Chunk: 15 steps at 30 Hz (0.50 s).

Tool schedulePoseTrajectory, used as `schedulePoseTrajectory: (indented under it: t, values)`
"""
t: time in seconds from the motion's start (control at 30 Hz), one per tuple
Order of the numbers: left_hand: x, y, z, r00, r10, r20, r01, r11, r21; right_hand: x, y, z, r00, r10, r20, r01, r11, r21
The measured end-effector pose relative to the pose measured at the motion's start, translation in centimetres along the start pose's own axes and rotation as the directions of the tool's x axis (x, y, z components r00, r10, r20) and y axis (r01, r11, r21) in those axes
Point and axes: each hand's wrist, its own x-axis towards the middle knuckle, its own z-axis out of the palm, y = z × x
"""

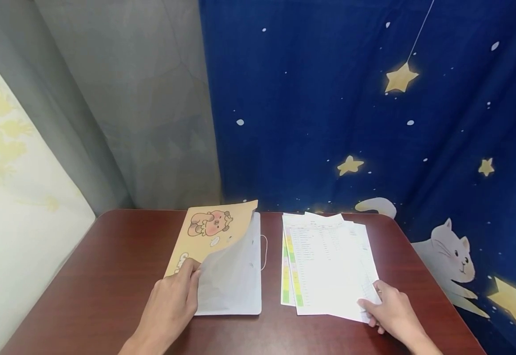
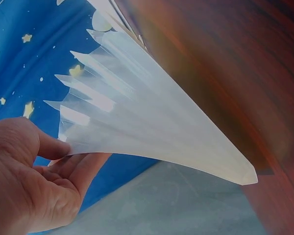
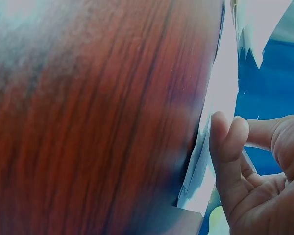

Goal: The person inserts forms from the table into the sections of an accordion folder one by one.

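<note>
Left hand (image 1: 171, 303) pinching yellow cartoon cover (image 1: 209, 236) of display folder (image 1: 233, 276) at 6 o'clock corner, clear sleeves (image 2: 137, 112) fanned. Right hand (image 1: 393, 313) pinching 5 o'clock corner of printed sheets (image 1: 328, 261), 3 o'clock of folder on wooden table (image 1: 107, 276). Best hold cover high, separate single sheet, keep stack square.

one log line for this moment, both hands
left hand: lifts folder cover | right hand: grips paper stack corner | table: both lie flat
</note>
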Motion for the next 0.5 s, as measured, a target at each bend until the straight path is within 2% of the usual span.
schedulePoseTrajectory:
  t: [0.1,0.33,0.4,0.5]
  values:
    - [-0.02,-0.06,0.08,1.0,-0.001,0.003,0.001,1.0,0.0,-0.08,0.09,0.0,1.0,-0.002,0.002,0.002,0.999,0.033]
    - [-0.04,-0.19,0.24,1.0,0.004,0.009,-0.004,1.0,0.0,-0.09,0.54,0.26,1.0,-0.016,0.018,0.011,0.978,0.21]
    - [-0.05,-0.23,0.27,1.0,0.007,0.007,-0.007,1.0,0.0,0.02,0.63,0.24,0.999,0.006,0.047,-0.019,0.958,0.285]
    - [-0.1,-0.31,0.29,1.0,0.012,0.004,-0.012,1.0,0.001,0.2,0.77,0.03,0.993,0.032,0.114,-0.076,0.908,0.413]
